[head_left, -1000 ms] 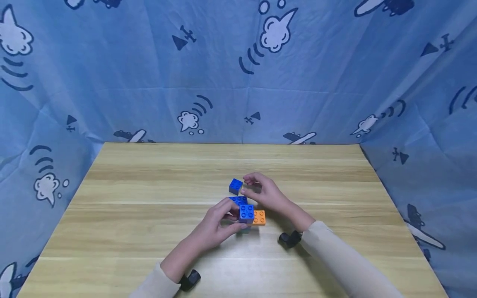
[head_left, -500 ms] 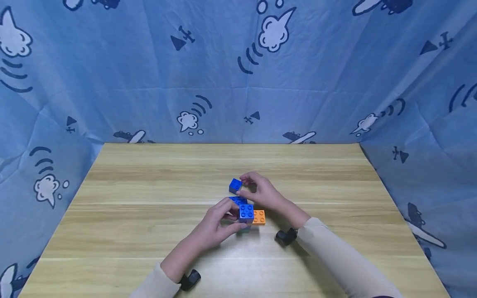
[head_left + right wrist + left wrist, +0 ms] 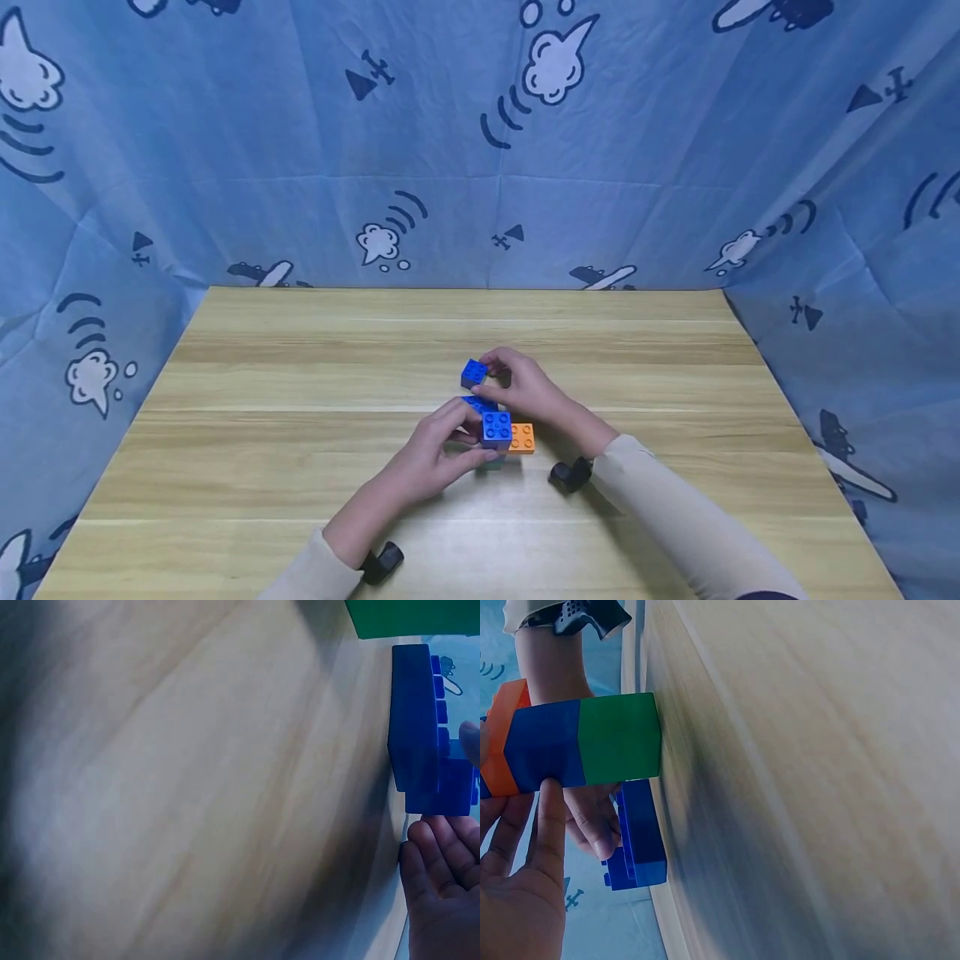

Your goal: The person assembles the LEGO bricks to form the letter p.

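Observation:
My left hand (image 3: 431, 454) holds an upright stack of toy building blocks, with a blue block (image 3: 496, 427) on top, an orange block (image 3: 522, 438) sticking out to the right below it, then blue, then green (image 3: 621, 739) at the bottom. Its fingers lie against the lower blue block (image 3: 546, 746) in the left wrist view. Behind the stack, a longer blue block (image 3: 414, 712) lies on the table, partly hidden in the head view. My right hand (image 3: 528, 390) pinches a small blue block (image 3: 472, 374) farther back, thumb at the near side and fingertips at the other.
The wooden table (image 3: 300, 358) extends around the hands. A blue patterned curtain (image 3: 450, 125) hangs behind it and along both sides. Each wrist wears a black camera mount, such as the left one (image 3: 382, 564).
My right hand has moved slightly left, and its thumb and fingertips have come up to the small blue block. The left hand and its stack stay put.

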Tool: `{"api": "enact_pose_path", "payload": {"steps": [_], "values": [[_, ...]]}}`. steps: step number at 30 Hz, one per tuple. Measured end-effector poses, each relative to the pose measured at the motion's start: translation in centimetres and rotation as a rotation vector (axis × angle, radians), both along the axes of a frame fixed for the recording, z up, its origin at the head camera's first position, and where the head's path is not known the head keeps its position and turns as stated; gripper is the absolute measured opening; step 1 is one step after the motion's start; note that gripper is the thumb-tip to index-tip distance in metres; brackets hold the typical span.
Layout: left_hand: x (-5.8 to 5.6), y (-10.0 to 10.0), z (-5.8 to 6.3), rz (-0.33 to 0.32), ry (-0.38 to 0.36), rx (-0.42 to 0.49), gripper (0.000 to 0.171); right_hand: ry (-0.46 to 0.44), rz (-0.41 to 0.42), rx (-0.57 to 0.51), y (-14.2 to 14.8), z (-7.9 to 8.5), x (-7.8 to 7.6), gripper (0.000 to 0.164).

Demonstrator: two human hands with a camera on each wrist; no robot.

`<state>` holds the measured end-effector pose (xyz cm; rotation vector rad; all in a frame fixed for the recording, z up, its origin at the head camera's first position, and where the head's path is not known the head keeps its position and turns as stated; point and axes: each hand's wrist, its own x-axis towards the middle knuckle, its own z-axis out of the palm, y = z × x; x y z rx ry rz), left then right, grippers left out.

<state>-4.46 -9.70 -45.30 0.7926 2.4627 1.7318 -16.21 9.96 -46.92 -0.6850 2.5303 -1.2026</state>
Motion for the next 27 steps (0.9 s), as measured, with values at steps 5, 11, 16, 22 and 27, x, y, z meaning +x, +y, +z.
{"api": "enact_pose_path", "payload": {"steps": [5,11,16,22,27], "values": [[-0.06,-0.03,0.00,-0.004,0.009,0.000,0.021,0.015,0.008,0.014,-0.17,-0.06,-0.04,0.044],[-0.16,-0.18,0.09,0.001,0.004,-0.019,0.021,0.032,0.013,0.009,-0.28,-0.33,-0.12,0.042],[-0.16,-0.19,-0.08,-0.002,0.008,-0.014,0.022,0.044,0.010,0.002,-0.36,-0.54,-0.06,0.041],[-0.12,-0.10,-0.18,0.000,0.008,-0.003,0.022,0.048,-0.001,0.005,-0.40,-0.59,0.01,0.039],[-0.13,-0.02,-0.21,-0.005,0.015,0.008,0.022,0.059,-0.003,0.009,-0.28,-0.75,-0.05,0.036]]}}
